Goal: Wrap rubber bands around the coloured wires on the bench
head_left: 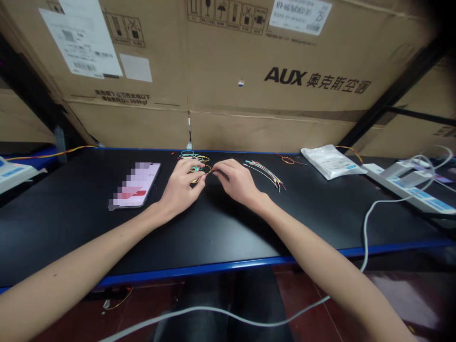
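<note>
My left hand (181, 184) and my right hand (235, 181) meet at the fingertips above the black tabletop (213, 228). Both seem to pinch a thin coloured wire (205, 172) that curls into a yellow loop. Just beyond my left fingers lies a tangle of thin multicoloured wire loops (194, 159). To the right of my right hand, a bundle of straight coloured wires (265, 173) lies fanned out. A smartphone (134, 185) with a pixelated screen lies left of my left hand.
A white plastic bag (331, 161) and a small orange wire loop (288, 160) lie on the table's far side. A white power strip (406, 190) with grey cables sits at right. Large cardboard boxes (249, 71) form the back wall. A white device (14, 173) sits at far left.
</note>
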The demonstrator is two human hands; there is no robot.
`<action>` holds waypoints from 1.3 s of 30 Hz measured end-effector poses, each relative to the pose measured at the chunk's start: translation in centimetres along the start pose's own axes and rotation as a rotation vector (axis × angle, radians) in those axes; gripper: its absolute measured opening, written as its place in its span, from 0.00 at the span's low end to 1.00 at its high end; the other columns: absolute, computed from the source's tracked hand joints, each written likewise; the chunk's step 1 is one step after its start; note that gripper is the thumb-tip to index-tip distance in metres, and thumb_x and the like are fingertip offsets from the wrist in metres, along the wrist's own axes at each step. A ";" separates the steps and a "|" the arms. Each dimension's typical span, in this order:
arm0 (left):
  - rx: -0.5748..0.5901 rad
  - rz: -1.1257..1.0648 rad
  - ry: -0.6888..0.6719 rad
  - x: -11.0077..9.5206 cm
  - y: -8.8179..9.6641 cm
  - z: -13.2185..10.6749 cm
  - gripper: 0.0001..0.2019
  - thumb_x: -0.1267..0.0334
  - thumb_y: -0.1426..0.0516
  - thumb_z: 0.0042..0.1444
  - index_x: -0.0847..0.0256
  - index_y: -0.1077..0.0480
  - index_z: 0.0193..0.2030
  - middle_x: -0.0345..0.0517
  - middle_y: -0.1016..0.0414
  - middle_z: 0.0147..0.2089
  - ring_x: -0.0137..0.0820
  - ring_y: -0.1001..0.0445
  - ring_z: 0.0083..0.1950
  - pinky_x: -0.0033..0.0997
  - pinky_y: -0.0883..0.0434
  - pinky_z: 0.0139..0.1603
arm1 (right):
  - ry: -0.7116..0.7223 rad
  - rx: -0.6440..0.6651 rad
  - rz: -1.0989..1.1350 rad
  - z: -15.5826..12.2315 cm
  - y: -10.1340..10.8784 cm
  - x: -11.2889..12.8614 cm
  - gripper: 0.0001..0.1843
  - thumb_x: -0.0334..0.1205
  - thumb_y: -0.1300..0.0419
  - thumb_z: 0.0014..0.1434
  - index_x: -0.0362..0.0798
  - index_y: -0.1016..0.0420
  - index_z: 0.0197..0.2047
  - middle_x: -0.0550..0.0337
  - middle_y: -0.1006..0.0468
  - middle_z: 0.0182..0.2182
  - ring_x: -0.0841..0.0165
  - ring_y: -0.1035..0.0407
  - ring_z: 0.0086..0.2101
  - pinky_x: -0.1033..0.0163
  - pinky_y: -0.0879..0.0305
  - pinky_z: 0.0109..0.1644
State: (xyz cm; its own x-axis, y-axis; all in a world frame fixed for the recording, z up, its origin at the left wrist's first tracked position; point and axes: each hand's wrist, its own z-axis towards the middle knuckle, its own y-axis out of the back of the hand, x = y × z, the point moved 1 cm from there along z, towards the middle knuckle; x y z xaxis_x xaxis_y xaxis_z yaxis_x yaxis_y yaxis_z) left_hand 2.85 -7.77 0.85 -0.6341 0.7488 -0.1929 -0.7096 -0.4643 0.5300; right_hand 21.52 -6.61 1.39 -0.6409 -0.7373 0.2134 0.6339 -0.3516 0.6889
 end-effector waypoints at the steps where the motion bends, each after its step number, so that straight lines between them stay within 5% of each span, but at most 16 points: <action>1: -0.010 0.017 -0.028 0.0 -0.1 -0.1 0.09 0.68 0.44 0.60 0.60 0.21 0.36 0.49 0.22 0.47 0.40 0.28 0.55 0.48 0.29 0.58 | 0.005 0.002 0.004 0.0 0.0 0.1 0.09 0.36 0.47 0.67 0.48 0.24 0.42 0.54 0.20 0.43 0.64 0.29 0.44 0.60 0.32 0.50; 13: 0.059 0.107 -0.068 0.2 -0.2 -0.6 0.09 0.68 0.45 0.61 0.60 0.22 0.38 0.50 0.21 0.47 0.43 0.29 0.58 0.51 0.29 0.56 | -0.001 0.099 0.041 -0.1 -0.3 0.0 0.12 0.35 0.50 0.68 0.47 0.24 0.44 0.54 0.20 0.43 0.64 0.28 0.43 0.60 0.33 0.48; 23: 0.129 0.020 0.139 0.2 -0.4 -0.4 0.12 0.64 0.47 0.61 0.59 0.21 0.36 0.47 0.19 0.45 0.40 0.25 0.54 0.48 0.28 0.58 | 0.035 0.031 0.003 -0.1 -0.4 -0.5 0.08 0.40 0.41 0.64 0.49 0.22 0.42 0.53 0.20 0.43 0.64 0.30 0.44 0.58 0.32 0.49; 34: 0.234 0.150 -0.009 -0.1 -0.5 -0.7 0.12 0.65 0.49 0.63 0.62 0.23 0.37 0.53 0.22 0.48 0.46 0.33 0.62 0.52 0.33 0.61 | 0.109 0.101 -0.162 0.2 0.0 -0.5 0.12 0.37 0.46 0.67 0.50 0.20 0.41 0.53 0.19 0.42 0.60 0.33 0.47 0.55 0.37 0.49; 39: 0.250 0.243 -0.100 -0.1 -0.2 -0.5 0.12 0.68 0.49 0.63 0.63 0.23 0.36 0.55 0.23 0.51 0.49 0.35 0.64 0.55 0.34 0.62 | 0.065 0.162 -0.013 0.2 0.1 -0.3 0.12 0.36 0.46 0.67 0.47 0.21 0.40 0.53 0.19 0.40 0.63 0.31 0.43 0.58 0.36 0.48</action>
State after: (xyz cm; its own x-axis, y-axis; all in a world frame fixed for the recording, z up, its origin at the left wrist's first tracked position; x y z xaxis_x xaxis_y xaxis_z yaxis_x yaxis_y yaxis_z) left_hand 2.88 -8.02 0.34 -0.7329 0.6792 0.0382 -0.4374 -0.5135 0.7383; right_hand 21.66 -6.28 1.56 -0.6156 -0.7711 0.1624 0.5446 -0.2673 0.7950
